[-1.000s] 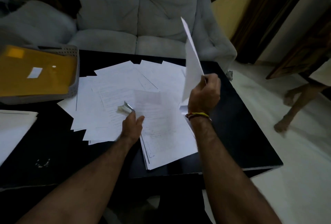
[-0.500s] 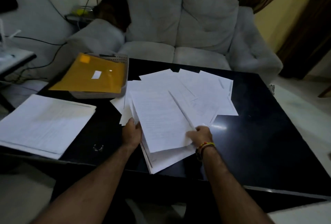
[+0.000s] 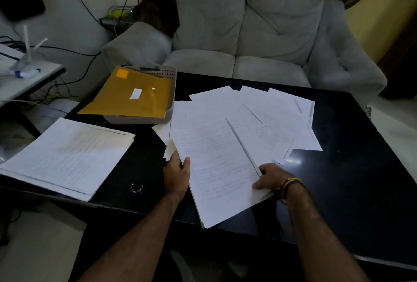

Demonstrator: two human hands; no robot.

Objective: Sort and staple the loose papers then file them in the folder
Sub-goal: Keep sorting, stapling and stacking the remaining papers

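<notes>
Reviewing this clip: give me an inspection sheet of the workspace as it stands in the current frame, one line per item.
Surface: black glossy table, a glare spot on it beside the papers.
Job's things: loose papers fanned across the middle; gathered sheaf on top of them at the near edge; separate stack at the table's left; yellow folder lying in a grey tray. Stapler: nothing seen.
Clutter: small pale mark on the table near the stack, cannot tell what.
Grippers: left hand grips the sheaf's left edge; right hand grips its right edge.
Cables: black cables along the wall and floor at left.
Surroundings: grey sofa behind the table; side table at left.
</notes>
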